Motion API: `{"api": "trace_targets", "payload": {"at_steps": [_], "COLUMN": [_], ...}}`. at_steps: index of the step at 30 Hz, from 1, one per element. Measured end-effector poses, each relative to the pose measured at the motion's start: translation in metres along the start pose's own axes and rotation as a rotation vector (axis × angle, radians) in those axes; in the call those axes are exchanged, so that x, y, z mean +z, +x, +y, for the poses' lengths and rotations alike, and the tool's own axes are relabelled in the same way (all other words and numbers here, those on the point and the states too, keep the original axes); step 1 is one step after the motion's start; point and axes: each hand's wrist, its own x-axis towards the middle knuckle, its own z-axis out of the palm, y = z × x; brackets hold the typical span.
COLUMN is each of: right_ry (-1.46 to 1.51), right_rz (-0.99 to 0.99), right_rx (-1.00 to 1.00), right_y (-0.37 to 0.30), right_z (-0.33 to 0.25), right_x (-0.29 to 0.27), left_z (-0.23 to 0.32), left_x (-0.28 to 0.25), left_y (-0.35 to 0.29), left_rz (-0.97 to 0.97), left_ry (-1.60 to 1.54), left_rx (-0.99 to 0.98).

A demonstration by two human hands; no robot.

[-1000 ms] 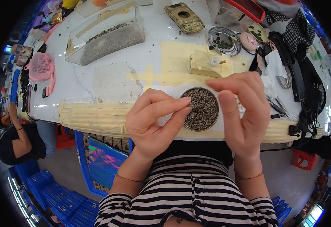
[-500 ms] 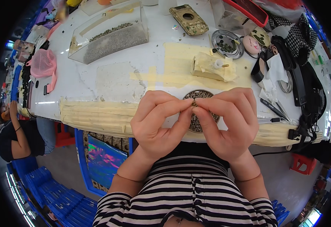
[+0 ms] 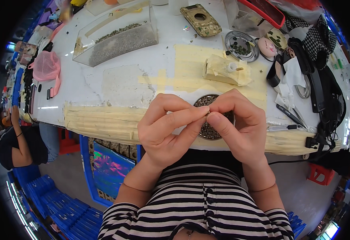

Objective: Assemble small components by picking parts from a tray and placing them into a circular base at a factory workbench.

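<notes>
Left hand (image 3: 163,130): thumb and forefinger seem to pinch a tiny piece (image 3: 208,113), mostly hidden.
Tiny piece: at the meeting fingertips, equally near both hands; its long axis I cannot tell.
Round dish (image 3: 210,139): beneath the fingertips, holding many small grey-brown pieces (image 3: 208,131).
Right hand (image 3: 243,128): fingertips meet the left ones; whether gripping, I cannot tell.

Left hand (image 3: 163,130) and right hand (image 3: 243,130) are meeting fingertip to fingertip, pinching some tiny piece (image 3: 208,113) that's honestly too small to make out, right over a round dish (image 3: 208,95) of little metallic bits (image 3: 210,132). Further up the table (image 3: 163,60) there's a clear bin (image 3: 81,55), a camo tank hull (image 3: 209,26) and a tape-wrapped block (image 3: 218,72).
</notes>
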Motion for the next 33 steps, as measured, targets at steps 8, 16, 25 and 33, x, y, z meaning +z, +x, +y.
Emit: {"api": "trace_targets", "payload": {"at_steps": [8, 16, 25, 33], "right_ry": [-0.62, -0.204, -0.53, -0.484], "right_rz": [0.177, 0.054, 0.134, 0.129], "right_rx": [-0.556, -0.178, -0.477, -0.386], "right_y": [-0.004, -0.005, -0.006, -0.006], "right_z": [0.0, 0.006, -0.002, 0.005], "right_x": [0.004, 0.002, 0.001, 0.001], "left_z": [0.0, 0.0, 0.0, -0.001], "left_x": [0.003, 0.001, 0.004, 0.002], "left_y": [-0.003, -0.001, -0.002, -0.001], "left_rz": [0.044, 0.013, 0.019, 0.015], "left_ry": [0.073, -0.004, 0.067, -0.006], "left_rx": [-0.05, -0.008, -0.02, -0.008]}}
